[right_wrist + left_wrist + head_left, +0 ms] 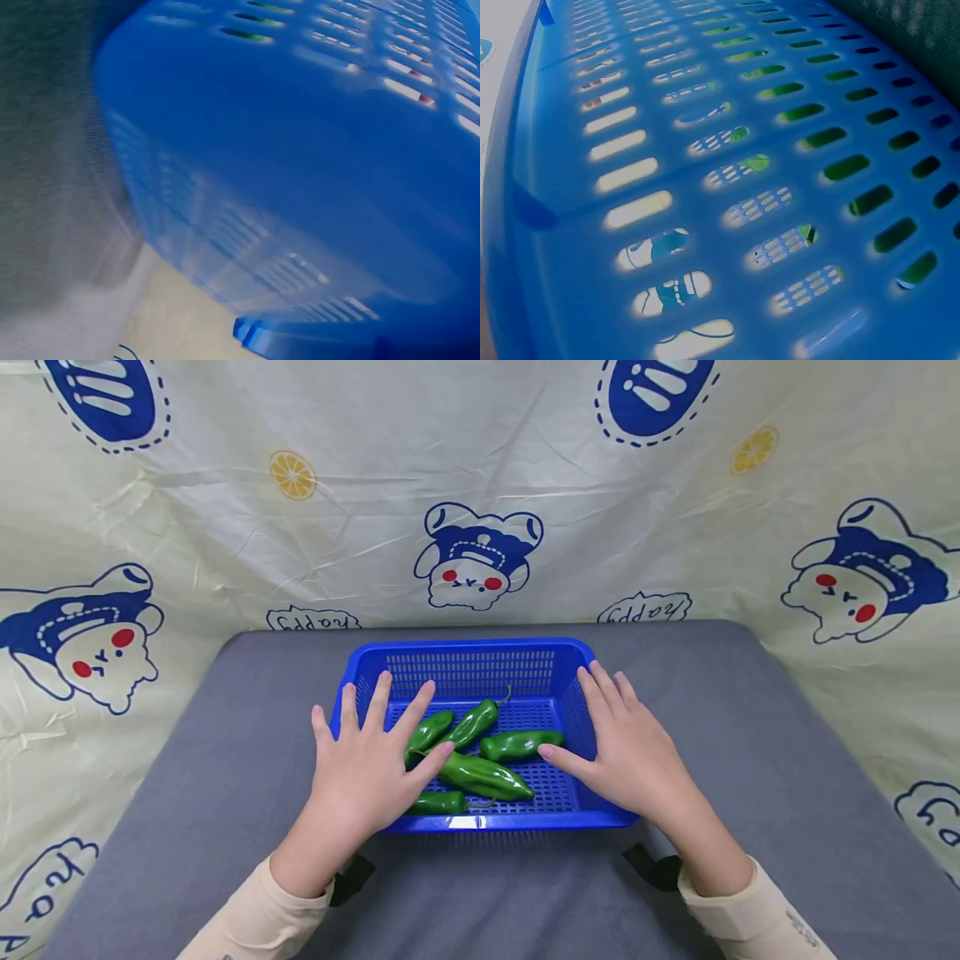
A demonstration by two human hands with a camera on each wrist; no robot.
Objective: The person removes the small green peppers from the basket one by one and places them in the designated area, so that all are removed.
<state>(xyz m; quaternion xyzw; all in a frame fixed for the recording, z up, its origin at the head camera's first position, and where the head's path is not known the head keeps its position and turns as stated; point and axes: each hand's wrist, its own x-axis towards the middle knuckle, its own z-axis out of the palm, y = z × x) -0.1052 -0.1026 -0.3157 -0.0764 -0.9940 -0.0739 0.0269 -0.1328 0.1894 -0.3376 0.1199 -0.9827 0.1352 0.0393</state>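
A blue plastic basket (pixel 472 646) with slotted walls stands on the grey cloth. Several glossy green peppers lie in it, among them a long one (pixel 487 776) near the middle and another (pixel 521 744) toward the right. My left hand (pixel 363 768) is over the basket's left side, fingers spread and straight. Over the right side is my right hand (pixel 637 756), fingers extended and thumb pointing inward. Neither hand grips a pepper; whether they touch the rim is unclear. Close up, the basket wall fills both the left wrist view (pixel 562 262) and right wrist view (pixel 262 127).
Grey cloth (pixel 750 735) covers the table. A pale curtain (pixel 360 552) with printed cartoon figures hangs behind and at both sides. Dark straps (pixel 652 868) show beneath each wrist.
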